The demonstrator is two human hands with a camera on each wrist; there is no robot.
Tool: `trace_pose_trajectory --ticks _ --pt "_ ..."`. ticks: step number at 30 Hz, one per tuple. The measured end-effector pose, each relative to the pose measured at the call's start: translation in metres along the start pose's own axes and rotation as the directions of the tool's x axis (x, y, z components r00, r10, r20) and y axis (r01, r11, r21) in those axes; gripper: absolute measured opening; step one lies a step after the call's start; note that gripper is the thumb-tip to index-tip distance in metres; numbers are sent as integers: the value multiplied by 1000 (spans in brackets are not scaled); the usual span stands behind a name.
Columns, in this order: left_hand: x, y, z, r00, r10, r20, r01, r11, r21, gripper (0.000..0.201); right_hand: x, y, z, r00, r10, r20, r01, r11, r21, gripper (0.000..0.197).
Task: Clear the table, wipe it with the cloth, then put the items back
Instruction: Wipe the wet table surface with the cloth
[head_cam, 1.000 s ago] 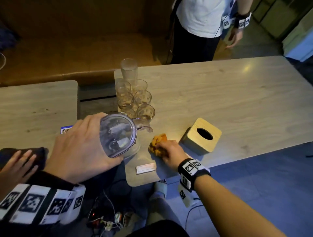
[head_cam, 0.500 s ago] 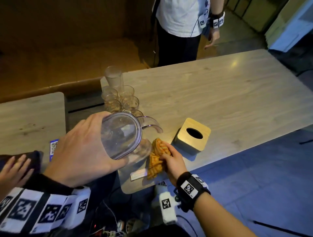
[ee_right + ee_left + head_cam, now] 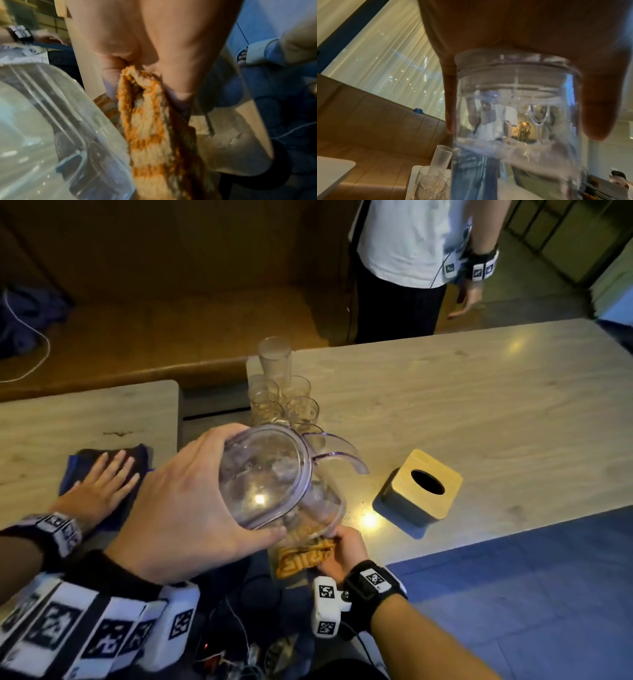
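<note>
Cloth, orange-striped, bunched at near counter edge, pinched in right hand. Clear pitcher gripped from above by left hand, lifted just beside cloth. Glasses behind; tissue box right.

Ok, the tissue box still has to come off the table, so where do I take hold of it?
Grip the tissue box across two opposite side walls, coming down from above. It stands upright and apart from the pitcher, sides free; the slotted wooden top offers little to hold.
</note>
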State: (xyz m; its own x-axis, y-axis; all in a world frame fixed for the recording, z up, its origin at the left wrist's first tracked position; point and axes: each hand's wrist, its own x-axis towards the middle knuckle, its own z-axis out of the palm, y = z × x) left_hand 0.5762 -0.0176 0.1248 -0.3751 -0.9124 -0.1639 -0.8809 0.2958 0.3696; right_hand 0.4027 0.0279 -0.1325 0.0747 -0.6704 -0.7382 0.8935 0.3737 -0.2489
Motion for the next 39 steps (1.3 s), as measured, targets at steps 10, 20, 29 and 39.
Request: trace_pose_trajectory --ticks 10,20,29,39 --pt "3 -10 22 991 130 39 -130 991 19 117 -55 -26 -57 995 -100 28 102 991 -91 59" --pt "53 -10 44 996 70 54 -77 988 134 112 -64 -68 -51 819 -538 197 349 197 -916 32" --pt "80 -5 53 984 109 144 -133 976 171 118 -79 -70 -32 787 -606 112 446 434 -783 40" --pt "86 -3 42 944 178 278 -247 940 235 142 -95 -150 35 653 -754 67 706 575 -413 47"
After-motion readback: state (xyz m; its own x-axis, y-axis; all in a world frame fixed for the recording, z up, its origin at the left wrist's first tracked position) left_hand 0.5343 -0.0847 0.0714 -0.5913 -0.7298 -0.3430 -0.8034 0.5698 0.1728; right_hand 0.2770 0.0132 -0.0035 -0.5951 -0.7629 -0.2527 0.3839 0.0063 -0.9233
